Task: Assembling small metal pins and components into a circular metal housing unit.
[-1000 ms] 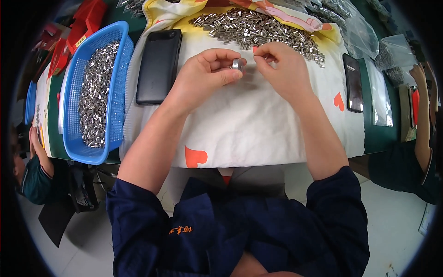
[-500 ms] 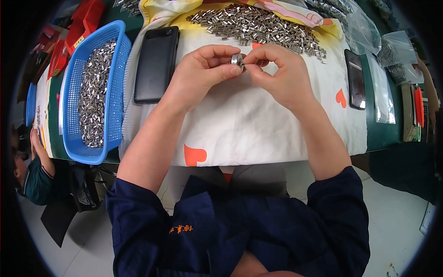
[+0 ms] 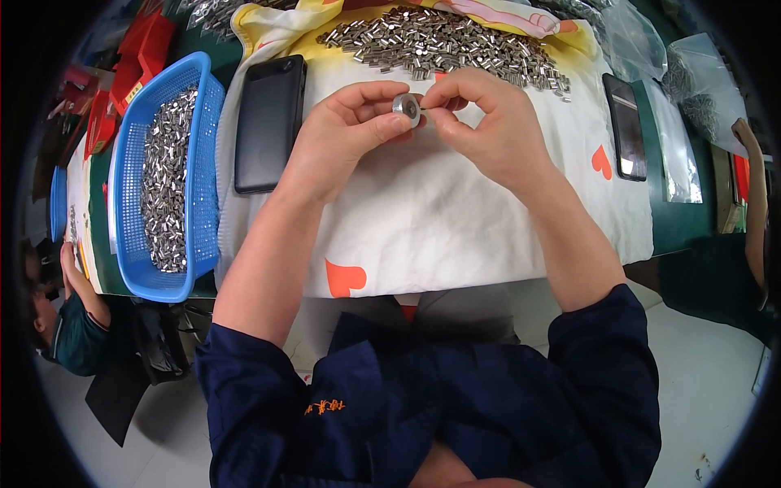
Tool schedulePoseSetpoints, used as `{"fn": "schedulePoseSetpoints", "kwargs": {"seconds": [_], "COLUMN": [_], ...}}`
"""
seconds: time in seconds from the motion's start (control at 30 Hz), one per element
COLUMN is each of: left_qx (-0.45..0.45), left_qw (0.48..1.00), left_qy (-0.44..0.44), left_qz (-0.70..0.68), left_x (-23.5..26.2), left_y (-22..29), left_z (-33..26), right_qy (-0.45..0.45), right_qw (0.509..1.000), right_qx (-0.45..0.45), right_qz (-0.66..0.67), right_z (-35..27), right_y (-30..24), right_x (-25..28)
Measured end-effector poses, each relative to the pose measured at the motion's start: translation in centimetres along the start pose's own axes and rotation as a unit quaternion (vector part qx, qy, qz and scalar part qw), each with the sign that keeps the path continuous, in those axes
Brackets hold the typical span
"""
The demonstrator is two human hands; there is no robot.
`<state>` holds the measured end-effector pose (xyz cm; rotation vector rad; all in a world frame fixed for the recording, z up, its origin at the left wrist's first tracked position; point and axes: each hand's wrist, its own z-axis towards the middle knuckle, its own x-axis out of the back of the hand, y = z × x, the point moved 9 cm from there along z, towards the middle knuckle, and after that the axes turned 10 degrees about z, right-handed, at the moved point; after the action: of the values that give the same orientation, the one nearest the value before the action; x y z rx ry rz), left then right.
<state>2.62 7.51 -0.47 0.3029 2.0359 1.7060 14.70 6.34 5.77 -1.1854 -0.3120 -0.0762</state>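
My left hand [image 3: 346, 134] pinches a small round metal ring [image 3: 406, 107] between thumb and forefinger, holding it up above the white cloth [image 3: 455, 220]. My right hand [image 3: 488, 130] meets it from the other side, fingertips closed narrow against the ring's edge; whether they hold a small piece of their own, I cannot tell. Just beyond both hands lies a heap of short metal pins [image 3: 447, 45] spread on the cloth. Just left of my left hand a dark phone [image 3: 270, 122] lies flat, and farther left stands a blue basket [image 3: 207, 130] filled with more pins. Well to the right of my right hand a second phone [image 3: 625, 126] lies near the cloth's edge.
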Motion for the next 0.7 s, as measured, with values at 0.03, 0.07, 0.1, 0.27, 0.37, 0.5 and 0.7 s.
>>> {"fn": "schedulePoseSetpoints", "kwargs": {"seconds": [0.03, 0.07, 0.1, 0.27, 0.37, 0.5, 0.7], "left_qx": [0.006, 0.012, 0.014, 0.011, 0.008, 0.02, 0.037], "left_qw": [1.0, 1.0, 1.0, 0.997, 0.997, 0.997, 0.995], "left_qy": [0.009, 0.019, 0.017, 0.012, 0.012, 0.012, 0.036], "left_qz": [-0.008, -0.015, -0.01, -0.081, -0.079, -0.069, -0.088], "left_x": [0.1, 0.3, 0.3, 0.4, 0.7, 0.5, 0.7], "left_y": [0.0, -0.1, -0.1, -0.4, -0.5, -0.9, -1.2], "left_z": [0.0, 0.0, 0.0, 0.2, 0.0, -0.1, -0.4], "right_qy": [-0.001, -0.001, 0.004, 0.0, -0.008, -0.013, -0.029], "right_qw": [0.999, 0.996, 0.996, 0.985, 0.989, 0.991, 0.997], "right_qx": [0.033, 0.065, 0.065, 0.122, 0.112, 0.102, 0.062], "right_qz": [-0.031, -0.063, -0.06, -0.119, -0.096, -0.084, -0.043], "right_z": [0.0, -0.1, -0.2, -0.7, -0.7, -0.6, -0.5], "right_y": [-0.4, -0.9, -0.9, -2.0, -1.8, -1.6, -0.9], "right_x": [0.0, -0.1, 0.0, -0.3, -0.5, -0.5, -0.5]}}
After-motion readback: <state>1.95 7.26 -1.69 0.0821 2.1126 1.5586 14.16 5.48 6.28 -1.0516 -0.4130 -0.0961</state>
